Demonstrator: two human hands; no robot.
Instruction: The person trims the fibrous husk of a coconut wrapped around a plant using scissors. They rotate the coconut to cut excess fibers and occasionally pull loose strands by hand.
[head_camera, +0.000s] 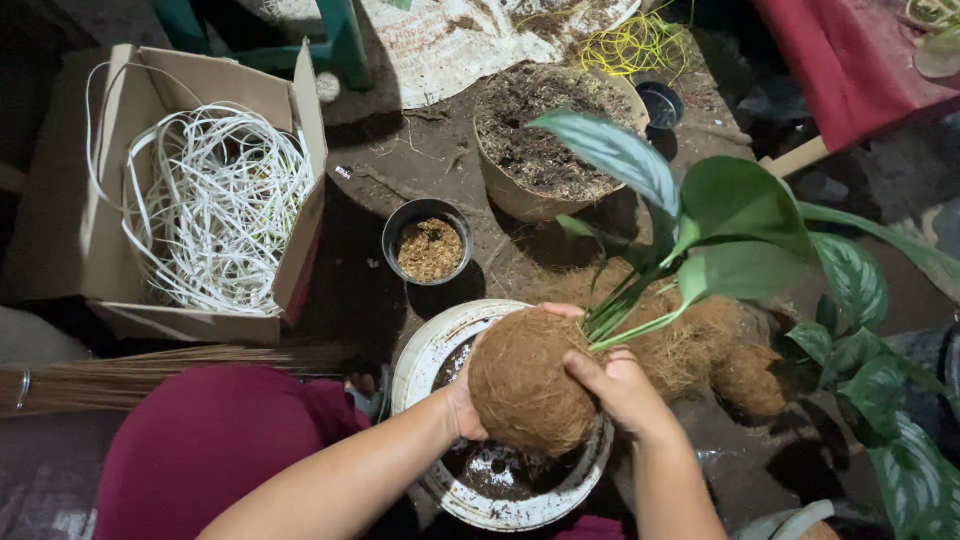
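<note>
Both my hands hold a round ball of brown coconut fibre (522, 385) over a white bucket (428, 345). A green leafy plant (735, 225) grows out of the ball's top right. My left hand (462, 405) cups the ball's left side. Gripping the right side near the plant stems is my right hand (622, 388). The bucket holds dark wet soil below the ball.
A cardboard box (70, 230) with white cord (215, 205) sits at the left. A small black pot (428, 245) of brown grit stands beside it. A large pot of soil (540, 135) is behind. Loose coconut fibre (715, 355) and another leafy plant (890, 400) lie right. A broom (150, 375) lies at the left.
</note>
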